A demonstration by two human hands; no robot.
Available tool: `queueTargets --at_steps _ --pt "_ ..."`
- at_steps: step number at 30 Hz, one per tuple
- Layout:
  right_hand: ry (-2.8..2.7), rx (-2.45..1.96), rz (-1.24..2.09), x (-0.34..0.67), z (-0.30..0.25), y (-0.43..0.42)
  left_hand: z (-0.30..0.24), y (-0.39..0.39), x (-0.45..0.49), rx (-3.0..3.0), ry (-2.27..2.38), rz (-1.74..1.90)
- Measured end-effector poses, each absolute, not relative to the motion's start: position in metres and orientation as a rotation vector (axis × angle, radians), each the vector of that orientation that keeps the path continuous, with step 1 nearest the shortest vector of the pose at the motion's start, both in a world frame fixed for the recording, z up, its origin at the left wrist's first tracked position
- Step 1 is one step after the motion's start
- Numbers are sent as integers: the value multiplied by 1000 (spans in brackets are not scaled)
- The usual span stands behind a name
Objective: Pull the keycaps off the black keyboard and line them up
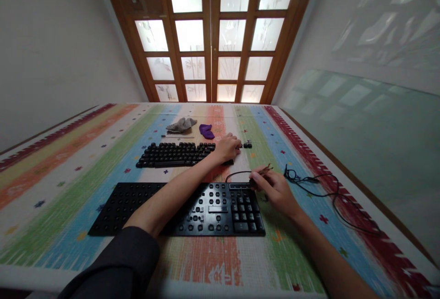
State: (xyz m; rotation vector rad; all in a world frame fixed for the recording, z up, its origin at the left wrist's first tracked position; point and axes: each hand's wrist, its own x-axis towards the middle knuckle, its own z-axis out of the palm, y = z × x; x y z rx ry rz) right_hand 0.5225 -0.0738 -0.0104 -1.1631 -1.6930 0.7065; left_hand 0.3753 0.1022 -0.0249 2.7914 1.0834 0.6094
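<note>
A black keyboard [202, 230] lies lengthwise in front of me. Most of its keys are bare sockets, while the number pad [245, 214] at the right still carries keycaps. My left hand [227, 148] reaches across it to the right end of a block of loose black keycaps [175, 156]; its bent fingertips close on a dark keycap beside a few small keycaps [248, 145]. Over the keyboard's top right corner, my right hand [275, 190] pinches a thin brownish pronged tool [266, 169], whose exact kind I cannot make out. Part of the keyboard is hidden under my left forearm.
Behind the keycaps lie a grey cloth [181, 125], a purple cloth [206, 131] and a thin pale stick [178, 136]. A black cable [330, 193] is looped at the right. A striped tablecloth [68, 207] covers the table; walls flank it, with a glazed wooden door [210, 38] beyond.
</note>
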Motion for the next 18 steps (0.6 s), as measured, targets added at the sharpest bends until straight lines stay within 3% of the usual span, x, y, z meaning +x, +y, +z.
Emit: queueTargets --at_steps 7,18 --pt "-1808 -1086 806 523 -6 -77 -18 83 366 2824 1046 649" --pt "-1863 -1070 687 521 -9 -78 -20 -4 318 2712 722 793"
